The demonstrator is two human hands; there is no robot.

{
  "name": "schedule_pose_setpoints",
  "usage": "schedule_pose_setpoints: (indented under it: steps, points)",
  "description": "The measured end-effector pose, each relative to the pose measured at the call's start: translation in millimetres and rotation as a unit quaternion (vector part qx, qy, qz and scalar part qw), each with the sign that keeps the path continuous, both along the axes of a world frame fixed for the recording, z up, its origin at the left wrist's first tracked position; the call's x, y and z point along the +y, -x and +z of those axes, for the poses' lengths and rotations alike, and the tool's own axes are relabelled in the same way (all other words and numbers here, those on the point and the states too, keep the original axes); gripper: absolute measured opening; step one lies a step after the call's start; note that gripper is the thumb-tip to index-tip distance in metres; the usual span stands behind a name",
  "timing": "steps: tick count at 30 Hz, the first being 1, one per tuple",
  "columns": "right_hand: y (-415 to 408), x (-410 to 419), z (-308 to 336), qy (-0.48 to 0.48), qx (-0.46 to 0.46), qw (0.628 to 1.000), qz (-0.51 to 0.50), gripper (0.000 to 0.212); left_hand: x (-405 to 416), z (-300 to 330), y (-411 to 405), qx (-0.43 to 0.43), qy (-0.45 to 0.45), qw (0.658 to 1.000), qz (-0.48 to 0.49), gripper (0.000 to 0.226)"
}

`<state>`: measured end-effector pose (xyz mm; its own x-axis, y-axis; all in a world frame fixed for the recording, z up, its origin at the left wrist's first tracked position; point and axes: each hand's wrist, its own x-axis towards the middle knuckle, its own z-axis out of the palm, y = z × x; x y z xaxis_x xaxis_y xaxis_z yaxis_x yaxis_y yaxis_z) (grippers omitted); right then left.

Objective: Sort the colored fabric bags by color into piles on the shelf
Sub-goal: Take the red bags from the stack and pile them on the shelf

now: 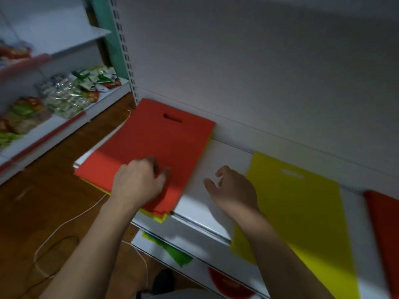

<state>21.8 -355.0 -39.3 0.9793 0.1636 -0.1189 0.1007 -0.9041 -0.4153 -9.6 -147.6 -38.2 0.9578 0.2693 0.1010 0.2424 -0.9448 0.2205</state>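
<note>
Left hand [138,182] curled on the top flat red fabric bag [151,145] of the mixed stack at the white shelf's [200,203] left end, probably pinching it; blurred. Right hand [233,188] loose, holding nothing, beside 1 flat yellow fabric bag [302,212]. Bags look light, floppy, thin: take 1 layer at the near edge. No readable text.
</note>
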Motion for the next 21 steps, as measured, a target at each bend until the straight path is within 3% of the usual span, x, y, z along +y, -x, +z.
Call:
schedule_pose_setpoints:
  steps: [5, 10, 18, 21]
  points:
    - [-13.3, 61.0, -3.7, 0.097, -0.013, 0.995, -0.038, 0.058, 83.3, 6.4, -16.7, 0.033, -0.079, 0.996, -0.011, 0.038]
    - [-19.1, 87.0, -17.3, 0.100, 0.047, 0.990, -0.090, 0.073, 126.3, 2.9, -35.7, 0.087, -0.118, 0.989, -0.012, 0.045]
    - [-11.7, 69.0, -22.1, -0.010, 0.052, 0.982, -0.182, 0.041, 134.0, 4.1, -49.1, 0.174, -0.082, 0.981, 0.016, 0.065]
    - [-9.7, 69.6, -25.6, -0.029, 0.042, 0.980, -0.192, 0.040, 130.6, 5.3, -59.9, 0.223, -0.032, 0.974, 0.008, 0.071]
